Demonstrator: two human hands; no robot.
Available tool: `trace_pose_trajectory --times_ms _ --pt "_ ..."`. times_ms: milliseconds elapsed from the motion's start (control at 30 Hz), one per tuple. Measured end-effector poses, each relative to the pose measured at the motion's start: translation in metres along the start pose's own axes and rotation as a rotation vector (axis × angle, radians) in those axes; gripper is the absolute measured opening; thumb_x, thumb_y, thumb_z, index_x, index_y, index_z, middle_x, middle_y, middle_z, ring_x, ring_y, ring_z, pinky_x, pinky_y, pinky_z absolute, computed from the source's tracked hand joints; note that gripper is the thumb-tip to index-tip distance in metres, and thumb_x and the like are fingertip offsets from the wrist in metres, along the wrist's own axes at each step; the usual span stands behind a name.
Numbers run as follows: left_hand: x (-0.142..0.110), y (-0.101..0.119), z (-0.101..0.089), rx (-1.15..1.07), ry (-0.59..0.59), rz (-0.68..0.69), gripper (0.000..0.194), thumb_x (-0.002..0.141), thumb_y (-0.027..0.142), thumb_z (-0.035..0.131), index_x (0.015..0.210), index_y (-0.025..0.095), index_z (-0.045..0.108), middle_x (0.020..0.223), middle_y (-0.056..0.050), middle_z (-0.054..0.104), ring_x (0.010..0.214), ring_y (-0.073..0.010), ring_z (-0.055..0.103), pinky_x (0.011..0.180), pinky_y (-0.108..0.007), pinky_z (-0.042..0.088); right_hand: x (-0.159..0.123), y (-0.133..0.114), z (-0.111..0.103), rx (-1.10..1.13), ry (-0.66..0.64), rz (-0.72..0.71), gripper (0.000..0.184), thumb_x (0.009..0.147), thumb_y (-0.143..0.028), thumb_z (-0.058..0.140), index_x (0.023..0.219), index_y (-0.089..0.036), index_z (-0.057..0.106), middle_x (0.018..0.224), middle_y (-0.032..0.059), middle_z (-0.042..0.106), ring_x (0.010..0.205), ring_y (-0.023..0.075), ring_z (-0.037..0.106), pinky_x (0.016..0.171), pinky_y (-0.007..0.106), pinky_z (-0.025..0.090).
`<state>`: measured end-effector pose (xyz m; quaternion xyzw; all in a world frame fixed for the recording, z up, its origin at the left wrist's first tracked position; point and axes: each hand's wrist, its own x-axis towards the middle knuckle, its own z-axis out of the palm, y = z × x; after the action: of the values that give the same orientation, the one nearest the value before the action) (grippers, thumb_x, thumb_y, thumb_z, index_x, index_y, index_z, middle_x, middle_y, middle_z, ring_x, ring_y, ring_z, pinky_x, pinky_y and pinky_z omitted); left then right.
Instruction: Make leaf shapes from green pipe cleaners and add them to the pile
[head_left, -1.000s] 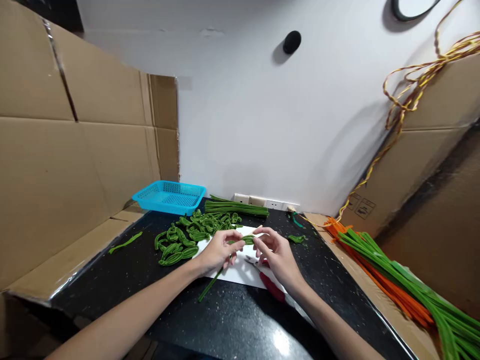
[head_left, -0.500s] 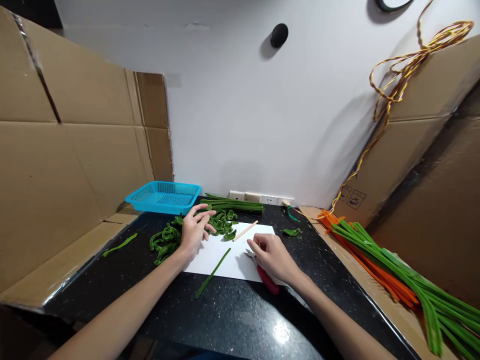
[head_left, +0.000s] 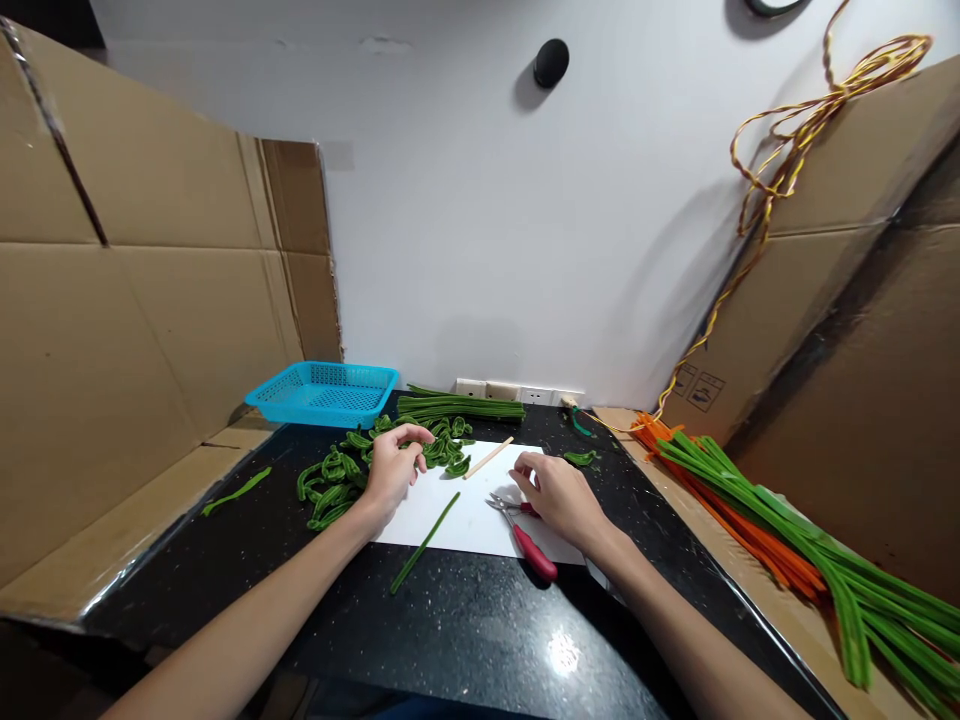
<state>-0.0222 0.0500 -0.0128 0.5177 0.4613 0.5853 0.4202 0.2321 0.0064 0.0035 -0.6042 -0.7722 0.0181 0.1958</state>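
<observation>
- The left hand (head_left: 396, 468) is loosely spread with fingers bent, at the right side of the pile of looped green pieces (head_left: 334, 482); whether it touches them cannot be told.
- The right hand (head_left: 561, 493) is half curled over the white sheet (head_left: 469, 520), beside the red-handled pliers (head_left: 535, 554); its fingertips are partly turned away, so whether they pinch anything cannot be told.
- The looped green pieces lie heaped on the black counter (head_left: 450, 630), left of and along the back of the white sheet. One curved green piece (head_left: 457, 468) lies by the pale stick (head_left: 488, 458).
- A straight green stem (head_left: 424, 544) lies across the sheet's front edge, its near end on the counter.
- The pliers lie with their jaws apart on the sheet, one handle reaching past its front edge, the other partly covered by the right hand.
- Behind the heap are a bundle of dark green stems (head_left: 461, 408), the blue basket (head_left: 326, 398) and a row of wall sockets (head_left: 519, 393).
- A small green scrap (head_left: 580, 458) lies right of the sheet, a thin green strip (head_left: 237, 491) far left.
- Cardboard panels (head_left: 187, 190) wall in the left side; on the right, more cardboard (head_left: 832, 290) stands behind green strips (head_left: 795, 530), orange strips (head_left: 757, 540) and a twisted yellow cord (head_left: 720, 310).
- The left hand hides part of the heap; the green strips are cut off at the right edge.
</observation>
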Motion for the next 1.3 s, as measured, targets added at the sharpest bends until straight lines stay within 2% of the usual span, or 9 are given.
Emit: trace_pose_trajectory --times_ms 133,300,500,667,800,967,1100,1200,1300 --pt "-0.004 0.005 0.0 0.168 -0.161 0.035 0.014 0.074 0.022 0.056 0.08 0.016 0.066 0.081 -0.004 0.067 0.046 -0.0096 0.05 0.041 -0.023 0.031 -0.001 -0.001 0.0 0.022 -0.023 0.006 0.015 0.1 -0.026 0.054 0.098 -0.022 0.068 0.091 0.0034 0.077 0.079 0.02 0.068 0.064 0.027 0.031" --pt "-0.014 0.021 -0.008 0.695 -0.347 0.369 0.014 0.084 0.028 0.06 0.075 0.018 0.064 0.09 -0.003 0.067 0.069 -0.0154 0.057 0.063 -0.028 0.037 -0.001 -0.002 0.0 0.071 -0.025 -0.05 0.022 0.103 -0.031 0.051 0.093 -0.021 0.067 0.09 0.0047 0.075 0.077 0.0189 0.066 0.065 0.027 0.034" --pt "-0.021 0.029 -0.014 1.099 -0.775 0.501 0.026 0.083 0.028 0.059 0.062 0.019 0.047 0.071 0.0 0.058 0.061 -0.0155 0.048 0.059 -0.03 0.025 -0.006 -0.008 -0.004 0.097 -0.038 -0.272 0.024 0.101 -0.039 0.056 0.097 -0.02 0.07 0.097 0.0079 0.07 0.095 0.0234 0.063 0.085 0.033 0.042" --pt "-0.025 0.032 -0.009 1.268 -0.875 0.637 0.016 0.08 0.026 0.058 0.069 0.02 0.048 0.08 -0.004 0.062 0.063 -0.0179 0.051 0.056 -0.033 0.02 -0.014 -0.003 -0.022 -0.027 -0.314 -0.309 0.08 0.079 -0.081 0.065 0.133 -0.022 0.063 0.122 0.0141 0.064 0.11 0.0361 0.06 0.094 0.049 0.045" --pt "-0.025 0.027 -0.005 1.164 -0.865 0.604 0.014 0.082 0.02 0.055 0.07 0.019 0.05 0.08 -0.003 0.062 0.065 -0.0172 0.054 0.058 -0.031 0.027 -0.018 0.009 -0.031 -0.003 -0.4 -0.284 0.107 0.071 -0.087 0.066 0.153 -0.022 0.044 0.134 0.0178 0.056 0.121 0.04 0.056 0.098 0.05 0.047" --pt "-0.022 0.018 -0.001 0.615 -0.696 0.322 0.023 0.101 0.041 0.046 0.091 0.021 0.051 0.08 -0.002 0.067 0.058 -0.0137 0.059 0.054 -0.024 0.038 -0.016 0.006 -0.03 0.058 -0.372 -0.311 0.091 0.079 -0.073 0.072 0.152 -0.024 0.046 0.134 0.0171 0.06 0.121 0.0391 0.057 0.102 0.052 0.045" --pt "-0.024 0.02 0.004 0.192 -0.677 0.035 0.035 0.1 0.058 0.047 0.099 0.023 0.044 0.062 0.009 0.051 0.034 -0.0061 0.035 0.038 -0.018 0.025 -0.012 -0.005 -0.02 0.336 -0.117 -0.306 0.072 0.093 -0.05 0.069 0.154 -0.028 0.039 0.132 0.012 0.064 0.112 0.0277 0.063 0.099 0.044 0.048" --pt "-0.027 0.025 0.008 0.097 -0.71 0.021 0.038 0.094 0.056 0.061 0.096 0.02 0.051 0.062 0.01 0.042 0.042 -0.005 0.032 0.042 -0.018 0.026 -0.009 -0.013 -0.012 0.616 0.017 -0.277 0.063 0.097 -0.04 0.066 0.153 -0.026 0.039 0.112 0.0067 0.072 0.096 0.0203 0.065 0.089 0.036 0.052" --pt "-0.03 0.026 0.011 0.136 -0.769 0.085 0.036 0.094 0.052 0.064 0.095 0.017 0.059 0.07 0.005 0.049 0.054 -0.0075 0.041 0.051 -0.02 0.033 -0.007 -0.017 -0.01 0.727 -0.009 -0.3 0.031 0.094 -0.038 0.069 0.12 -0.02 0.07 0.092 0.0034 0.075 0.08 0.0171 0.064 0.076 0.03 0.051"
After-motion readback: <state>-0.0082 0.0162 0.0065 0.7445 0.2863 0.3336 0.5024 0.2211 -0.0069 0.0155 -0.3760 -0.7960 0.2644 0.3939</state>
